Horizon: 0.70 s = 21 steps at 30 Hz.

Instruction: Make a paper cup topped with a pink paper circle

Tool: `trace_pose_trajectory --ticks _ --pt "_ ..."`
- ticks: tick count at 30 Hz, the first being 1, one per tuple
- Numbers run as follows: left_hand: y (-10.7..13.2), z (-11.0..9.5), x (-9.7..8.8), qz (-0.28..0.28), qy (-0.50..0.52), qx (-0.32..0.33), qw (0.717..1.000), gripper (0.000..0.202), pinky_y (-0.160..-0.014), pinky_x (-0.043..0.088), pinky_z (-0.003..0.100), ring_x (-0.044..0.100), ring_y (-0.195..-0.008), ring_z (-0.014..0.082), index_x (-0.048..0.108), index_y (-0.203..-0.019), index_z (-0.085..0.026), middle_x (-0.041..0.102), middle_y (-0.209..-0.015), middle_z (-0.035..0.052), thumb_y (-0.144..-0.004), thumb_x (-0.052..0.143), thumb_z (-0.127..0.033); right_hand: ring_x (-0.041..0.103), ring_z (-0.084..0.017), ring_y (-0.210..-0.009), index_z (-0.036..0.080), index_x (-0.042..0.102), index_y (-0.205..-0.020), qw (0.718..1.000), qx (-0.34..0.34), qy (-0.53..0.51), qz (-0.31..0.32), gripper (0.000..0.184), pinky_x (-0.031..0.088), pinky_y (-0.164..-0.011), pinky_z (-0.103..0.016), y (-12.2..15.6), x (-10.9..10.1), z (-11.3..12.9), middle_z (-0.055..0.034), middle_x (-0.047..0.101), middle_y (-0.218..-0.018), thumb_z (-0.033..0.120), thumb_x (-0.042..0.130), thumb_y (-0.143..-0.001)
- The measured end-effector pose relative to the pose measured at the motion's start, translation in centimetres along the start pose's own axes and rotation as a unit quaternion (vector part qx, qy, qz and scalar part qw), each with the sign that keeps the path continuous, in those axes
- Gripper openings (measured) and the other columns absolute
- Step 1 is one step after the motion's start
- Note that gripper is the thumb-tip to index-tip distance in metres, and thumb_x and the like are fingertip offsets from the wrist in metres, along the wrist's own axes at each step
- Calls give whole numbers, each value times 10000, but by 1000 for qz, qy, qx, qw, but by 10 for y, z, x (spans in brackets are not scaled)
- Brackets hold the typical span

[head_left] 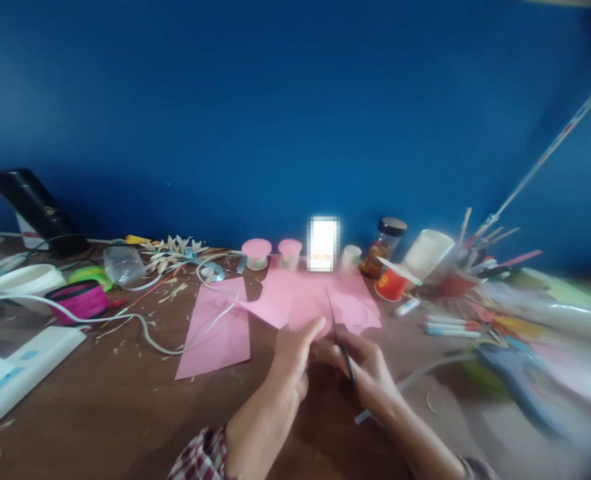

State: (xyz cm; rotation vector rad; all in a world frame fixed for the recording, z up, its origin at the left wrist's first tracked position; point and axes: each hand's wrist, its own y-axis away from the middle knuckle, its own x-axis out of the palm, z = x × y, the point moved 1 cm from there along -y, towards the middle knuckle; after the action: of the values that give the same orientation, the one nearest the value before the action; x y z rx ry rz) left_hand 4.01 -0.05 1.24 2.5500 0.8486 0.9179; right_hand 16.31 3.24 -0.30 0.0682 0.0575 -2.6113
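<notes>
My left hand pinches the near edge of a pink paper sheet that lies on the brown table, thumb raised on top. Close beside it, my right hand is closed round dark scissors. Their thin blades point away from me over the pink paper. A second pink sheet lies flat to the left, apart from both hands.
Along the blue wall stand two pink cups, a jar, a red paper cup and a white cup. Markers and a blue glue gun lie right. White cord, a magenta spool and a bowl sit left.
</notes>
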Motion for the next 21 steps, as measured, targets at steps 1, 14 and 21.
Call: trace_pose_trajectory --ticks 1,14,21 --pt "0 0 0 -1 -5 2 1000 234 -398 389 206 495 -416 90 664 -730 -98 579 -500 -8 -612 804 -245 588 -171 -588 121 729 -1023 1000 3 3 -2 501 462 -522 -253 0 0 0 -51 689 -685 520 762 -724" --pt "-4 3 -3 4 -11 32 999 379 -491 502 272 634 -534 175 693 -863 -84 690 -642 62 -577 841 -284 529 -133 -526 117 730 -1022 1000 -5 10 4 519 420 -492 -240 -2 -4 -4 -26 639 -629 553 734 -739" --pt "-2 0 -2 -12 -12 33 999 398 -505 532 279 661 -570 195 692 -899 -67 708 -677 87 -589 841 -268 500 -126 -518 111 714 -1033 1000 6 20 2 526 412 -489 -242 0 -5 -7 0 579 -589 550 728 -744"
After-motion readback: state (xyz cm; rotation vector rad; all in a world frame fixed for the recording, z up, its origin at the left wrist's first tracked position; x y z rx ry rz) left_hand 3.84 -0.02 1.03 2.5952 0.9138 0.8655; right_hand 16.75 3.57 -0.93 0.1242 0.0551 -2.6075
